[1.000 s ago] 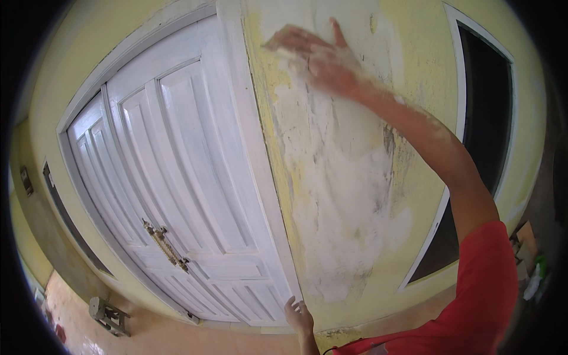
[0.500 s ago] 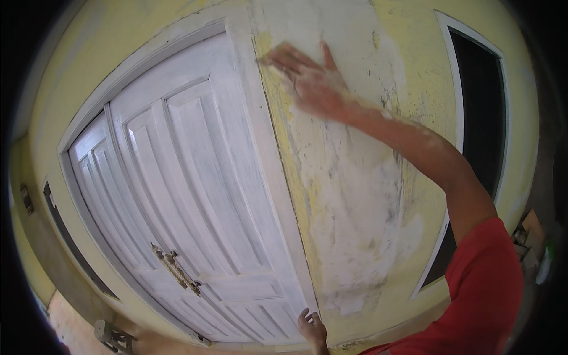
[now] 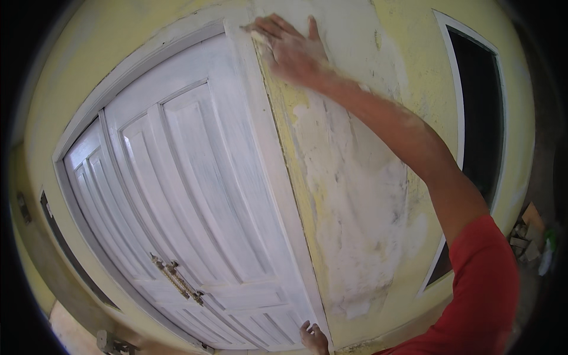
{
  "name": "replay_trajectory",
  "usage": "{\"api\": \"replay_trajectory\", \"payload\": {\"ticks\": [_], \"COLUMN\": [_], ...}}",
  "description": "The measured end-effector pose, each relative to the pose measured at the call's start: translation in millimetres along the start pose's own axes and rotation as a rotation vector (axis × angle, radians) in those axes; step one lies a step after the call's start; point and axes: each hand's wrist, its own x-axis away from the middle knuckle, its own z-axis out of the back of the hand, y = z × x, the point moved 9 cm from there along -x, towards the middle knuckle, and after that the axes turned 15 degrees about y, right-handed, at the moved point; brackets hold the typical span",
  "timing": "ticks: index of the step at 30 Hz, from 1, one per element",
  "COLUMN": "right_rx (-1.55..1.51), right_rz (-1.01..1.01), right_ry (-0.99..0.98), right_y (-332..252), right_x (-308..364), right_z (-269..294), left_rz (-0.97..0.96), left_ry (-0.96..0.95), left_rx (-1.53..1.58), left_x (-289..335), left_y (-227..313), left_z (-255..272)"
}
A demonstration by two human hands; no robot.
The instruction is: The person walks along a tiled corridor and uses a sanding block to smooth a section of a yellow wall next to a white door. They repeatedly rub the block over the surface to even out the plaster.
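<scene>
Raised high, my right hand (image 3: pixel 293 53) lies with its fingers stretched over the wall's edge beside the top of the white door frame (image 3: pixel 269 148), thumb apart. It looks dusty and slightly blurred. A small pale patch shows under the fingers; I cannot make out whether it is a thin piece held flat or bare wall. Beneath the arm, the yellow wall carries a broad, patchy whitish coating (image 3: pixel 349 219) with dark smudges. Low in the view, my left hand (image 3: pixel 313 338) is near the foot of the door frame, fingers loosely bent and apart, nothing seen in it.
White panelled double doors (image 3: pixel 207 177) with an ornate metal handle (image 3: pixel 177 281) fill the left. A dark, white-framed window (image 3: pixel 482 112) stands to the right. Beyond it lies a pile of odds and ends (image 3: pixel 526 236). A small stool-like object (image 3: pixel 112 342) is at lower left.
My right hand has moved up and a little left along the wall, toward the door frame's upper corner. My left hand has shifted slightly down and right. The view has tilted slightly.
</scene>
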Motion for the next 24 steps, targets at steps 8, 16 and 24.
{"api": "replay_trajectory", "payload": {"ticks": [8, 16, 24], "right_rx": [-0.008, 0.174, -0.104], "right_rz": [0.066, -0.073, -0.026], "right_ry": [0.123, -0.171, -0.015], "right_y": [-36, 21, 59], "right_x": [53, -7, -2], "right_z": [-5, -15, 4], "left_rz": [0.005, -0.033, 0.009], "left_ry": [0.008, -0.047, -0.032], "left_rx": [0.096, 0.068, -0.035], "left_x": [-3, 7, -7], "left_y": [18, 38, 1], "left_z": [14, -11, 0]}}
